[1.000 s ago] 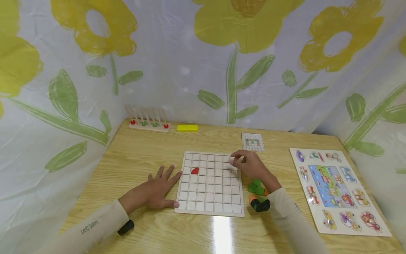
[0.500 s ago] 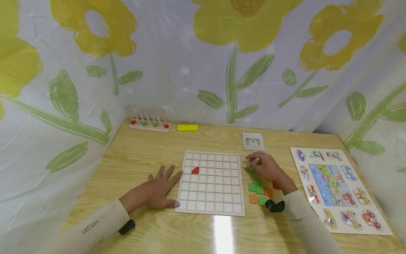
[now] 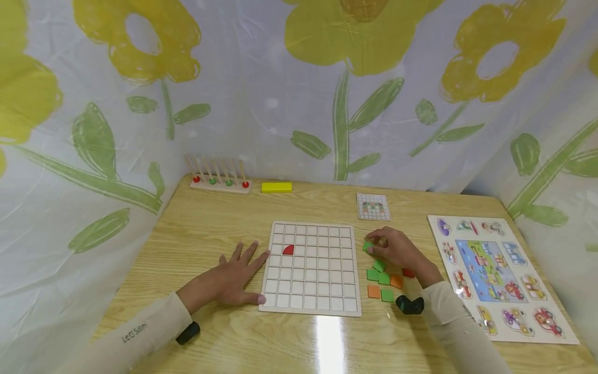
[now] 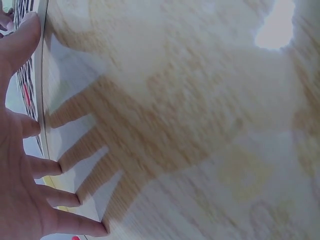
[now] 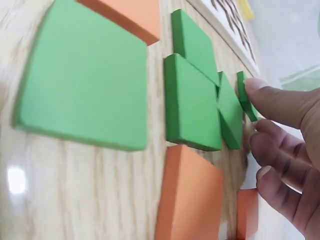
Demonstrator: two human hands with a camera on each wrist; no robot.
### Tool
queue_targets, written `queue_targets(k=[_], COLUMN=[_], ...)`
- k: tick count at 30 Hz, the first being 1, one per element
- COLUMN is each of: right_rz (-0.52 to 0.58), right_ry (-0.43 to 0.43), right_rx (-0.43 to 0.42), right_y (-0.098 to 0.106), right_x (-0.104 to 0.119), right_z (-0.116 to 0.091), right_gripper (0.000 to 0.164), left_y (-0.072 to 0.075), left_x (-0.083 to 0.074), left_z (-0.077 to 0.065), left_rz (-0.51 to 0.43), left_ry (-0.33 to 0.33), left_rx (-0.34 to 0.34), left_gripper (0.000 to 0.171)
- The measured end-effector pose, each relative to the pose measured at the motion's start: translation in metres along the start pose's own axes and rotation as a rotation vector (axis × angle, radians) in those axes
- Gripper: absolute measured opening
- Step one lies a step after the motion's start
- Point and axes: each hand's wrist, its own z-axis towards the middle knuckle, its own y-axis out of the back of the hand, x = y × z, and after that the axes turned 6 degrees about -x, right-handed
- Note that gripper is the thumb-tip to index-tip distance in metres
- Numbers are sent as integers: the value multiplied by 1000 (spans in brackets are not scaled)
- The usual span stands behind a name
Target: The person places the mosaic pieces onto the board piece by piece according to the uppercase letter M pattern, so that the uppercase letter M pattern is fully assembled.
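A pale grid board (image 3: 322,313) lies mid-table, with one red quarter-circle piece (image 3: 288,250) in a cell at its upper left. My left hand (image 3: 235,278) rests with fingers spread at the board's left edge; the left wrist view shows its thumb (image 4: 27,37) right at that edge. Beyond the board's right side, my right hand (image 3: 394,248) pinches a small green tile (image 5: 247,96) between thumb and fingertips, low over the table. Closer to me lie several loose tiles: green squares (image 3: 386,295), orange ones (image 3: 373,291) and a red piece (image 3: 408,272) partly behind the hand.
A small pattern card (image 3: 373,206) lies behind the right hand. To the right is a vehicle-picture puzzle board (image 3: 518,332). A peg stand with beads (image 3: 220,188) and a yellow block (image 3: 276,187) stand along the back edge, before a flowered curtain (image 3: 252,119).
My right hand has moved right, from over the board's upper right corner to the green tile, and its fingers have closed on it. The left hand stays put.
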Motion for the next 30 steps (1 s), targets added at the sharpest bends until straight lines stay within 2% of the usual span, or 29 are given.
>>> queue_targets(k=[9,15,22,30], right_rz=[-9,1,50,37], right_ry=[0,19,-17,-23], right_rx=[7,4,32,36], right_y=[-2,-1,-3,-1], right_x=[2,4,6,10], right_z=[1,2,4,0], right_gripper=[29,22,15,15], left_y=[0,0,2,2], left_x=[2,3,1,-1], left_z=[-1,-1,-2,-1], left_rz=[10,7,-6,-5], left_ry=[3,-2,-4,5], left_rx=[-3,-7,-6,14], left_gripper=[106,106,105,105])
